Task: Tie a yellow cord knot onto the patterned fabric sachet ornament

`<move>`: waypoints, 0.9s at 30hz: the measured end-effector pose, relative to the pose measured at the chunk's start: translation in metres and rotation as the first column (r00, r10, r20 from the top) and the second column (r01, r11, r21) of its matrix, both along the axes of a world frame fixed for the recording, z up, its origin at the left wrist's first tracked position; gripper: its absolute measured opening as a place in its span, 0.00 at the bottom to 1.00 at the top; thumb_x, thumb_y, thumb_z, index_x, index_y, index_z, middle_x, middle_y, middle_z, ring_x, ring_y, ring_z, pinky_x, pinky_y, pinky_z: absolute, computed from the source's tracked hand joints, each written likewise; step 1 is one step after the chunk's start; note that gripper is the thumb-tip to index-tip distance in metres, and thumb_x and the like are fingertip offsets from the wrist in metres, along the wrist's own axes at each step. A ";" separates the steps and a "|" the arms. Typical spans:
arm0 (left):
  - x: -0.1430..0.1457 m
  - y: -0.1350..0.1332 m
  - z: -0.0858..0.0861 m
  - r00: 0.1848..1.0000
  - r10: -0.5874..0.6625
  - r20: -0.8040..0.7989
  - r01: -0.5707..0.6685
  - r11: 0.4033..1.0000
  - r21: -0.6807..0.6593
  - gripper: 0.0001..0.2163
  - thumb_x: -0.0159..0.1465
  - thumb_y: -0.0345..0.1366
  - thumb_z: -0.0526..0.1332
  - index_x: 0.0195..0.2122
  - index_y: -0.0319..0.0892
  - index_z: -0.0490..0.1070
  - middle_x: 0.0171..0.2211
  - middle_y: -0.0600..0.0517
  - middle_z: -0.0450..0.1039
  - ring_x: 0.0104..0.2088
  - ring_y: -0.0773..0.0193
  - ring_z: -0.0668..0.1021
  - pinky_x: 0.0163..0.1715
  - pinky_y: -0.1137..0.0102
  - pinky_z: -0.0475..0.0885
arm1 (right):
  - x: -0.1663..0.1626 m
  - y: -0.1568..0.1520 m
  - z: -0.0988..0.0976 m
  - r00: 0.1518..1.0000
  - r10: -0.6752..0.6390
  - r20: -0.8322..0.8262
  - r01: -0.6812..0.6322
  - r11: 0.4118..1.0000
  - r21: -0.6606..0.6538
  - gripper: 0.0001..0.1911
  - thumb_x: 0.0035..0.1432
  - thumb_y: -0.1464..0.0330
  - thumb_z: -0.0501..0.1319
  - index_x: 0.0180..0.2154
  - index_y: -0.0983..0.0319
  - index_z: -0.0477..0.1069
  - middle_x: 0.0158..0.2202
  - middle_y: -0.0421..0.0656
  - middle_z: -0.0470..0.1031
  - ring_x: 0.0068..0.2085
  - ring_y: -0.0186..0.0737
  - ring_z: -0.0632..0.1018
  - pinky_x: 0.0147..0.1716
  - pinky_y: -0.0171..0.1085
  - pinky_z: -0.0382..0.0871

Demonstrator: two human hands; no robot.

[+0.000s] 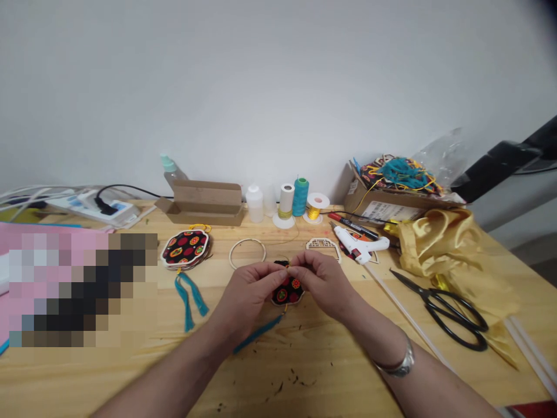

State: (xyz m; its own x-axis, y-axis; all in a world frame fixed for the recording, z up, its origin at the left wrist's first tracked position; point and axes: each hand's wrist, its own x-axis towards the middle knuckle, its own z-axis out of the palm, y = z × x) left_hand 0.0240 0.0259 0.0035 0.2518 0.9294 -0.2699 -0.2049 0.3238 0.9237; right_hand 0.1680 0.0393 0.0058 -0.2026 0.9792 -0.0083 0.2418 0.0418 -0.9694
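A small dark fabric ornament with red and orange flower motifs lies on the table between my hands. From its lower edge a blue tassel trails to the left. My left hand and my right hand meet at the ornament's top, thumbs and forefingers pinched together on a bit of yellow cord, mostly covered by the fingertips. To the left sits a stack of similar scalloped ornaments with blue tassels. Behind my hands are a wooden ring and a cut-out wooden frame.
At right lie a white glue gun, black scissors and gold cloth. Along the wall stand an open cardboard box, a white bottle, thread spools and a filled carton. A power strip is far left.
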 end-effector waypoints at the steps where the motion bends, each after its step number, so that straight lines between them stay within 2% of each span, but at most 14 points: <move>1: 0.000 0.000 0.001 1.000 0.002 -0.008 -0.002 1.000 0.004 0.07 0.53 0.38 0.63 0.26 0.40 0.77 0.23 0.50 0.76 0.27 0.63 0.75 0.29 0.71 0.67 | 0.000 0.000 0.000 0.999 0.008 0.038 -0.009 0.999 0.033 0.04 0.50 0.72 0.57 0.24 0.63 0.66 0.19 0.35 0.64 0.22 0.29 0.64 0.22 0.30 0.59; 6: -0.002 0.000 0.004 0.975 0.094 -0.201 -0.077 0.993 0.095 0.06 0.53 0.38 0.62 0.25 0.42 0.77 0.23 0.52 0.75 0.24 0.65 0.73 0.26 0.73 0.66 | 0.003 0.000 0.003 0.980 -0.020 0.200 -0.008 0.990 0.139 0.06 0.52 0.73 0.55 0.24 0.63 0.66 0.21 0.37 0.66 0.25 0.32 0.66 0.26 0.31 0.60; 9: -0.004 0.002 0.003 0.913 0.203 -0.353 -0.124 0.964 0.236 0.06 0.52 0.38 0.62 0.24 0.43 0.76 0.24 0.52 0.73 0.25 0.65 0.72 0.25 0.74 0.65 | 0.004 0.002 0.002 0.960 -0.070 0.271 0.018 0.982 0.191 0.05 0.53 0.73 0.55 0.25 0.63 0.66 0.23 0.39 0.68 0.27 0.34 0.68 0.27 0.33 0.60; 14: -0.006 0.003 0.000 0.841 0.369 -0.397 -0.128 0.847 0.516 0.04 0.53 0.34 0.63 0.24 0.45 0.76 0.37 0.49 0.68 0.40 0.59 0.71 0.33 0.71 0.67 | 0.006 0.003 -0.001 0.925 -0.159 0.346 0.062 0.959 0.275 0.06 0.54 0.73 0.54 0.25 0.62 0.65 0.24 0.40 0.70 0.28 0.36 0.69 0.28 0.34 0.60; 16: -0.005 0.001 0.000 0.808 0.415 -0.419 -0.105 0.799 0.592 0.03 0.53 0.33 0.62 0.25 0.45 0.76 0.39 0.49 0.65 0.39 0.60 0.71 0.35 0.69 0.67 | 0.006 0.003 -0.001 0.914 -0.178 0.363 0.071 0.955 0.290 0.06 0.54 0.73 0.54 0.26 0.62 0.64 0.24 0.40 0.70 0.28 0.36 0.69 0.28 0.34 0.60; 18: -0.003 -0.002 -0.001 0.763 0.468 -0.445 -0.055 0.734 0.677 0.03 0.54 0.33 0.62 0.27 0.44 0.76 0.40 0.50 0.63 0.35 0.63 0.71 0.34 0.69 0.67 | 0.007 0.003 -0.001 0.914 -0.188 0.360 0.081 0.953 0.292 0.06 0.54 0.73 0.54 0.25 0.62 0.64 0.24 0.40 0.70 0.28 0.36 0.69 0.27 0.34 0.59; 21: -0.001 -0.007 -0.003 0.710 0.516 -0.480 0.086 0.612 0.786 0.05 0.55 0.31 0.60 0.29 0.44 0.76 0.33 0.51 0.63 0.31 0.65 0.69 0.32 0.70 0.66 | 0.007 0.004 -0.001 0.930 -0.192 0.314 0.102 0.954 0.283 0.06 0.53 0.72 0.54 0.25 0.62 0.64 0.23 0.39 0.69 0.27 0.36 0.68 0.27 0.34 0.59; 24: -0.001 -0.010 -0.009 0.653 0.472 -0.593 0.293 0.565 0.772 0.07 0.57 0.30 0.58 0.33 0.45 0.76 0.26 0.52 0.64 0.28 0.65 0.69 0.29 0.70 0.63 | 0.007 0.007 -0.005 0.964 -0.165 0.208 0.125 0.974 0.190 0.05 0.52 0.71 0.55 0.24 0.62 0.64 0.22 0.38 0.68 0.25 0.34 0.67 0.26 0.33 0.59; 27: -0.003 -0.011 -0.015 0.577 0.462 -0.673 0.436 0.523 0.733 0.08 0.59 0.31 0.56 0.35 0.45 0.75 0.25 0.51 0.68 0.27 0.64 0.69 0.29 0.69 0.62 | 0.006 0.008 -0.008 0.992 -0.130 0.004 0.130 0.992 0.004 0.05 0.50 0.69 0.56 0.24 0.62 0.63 0.19 0.36 0.65 0.20 0.30 0.64 0.21 0.31 0.58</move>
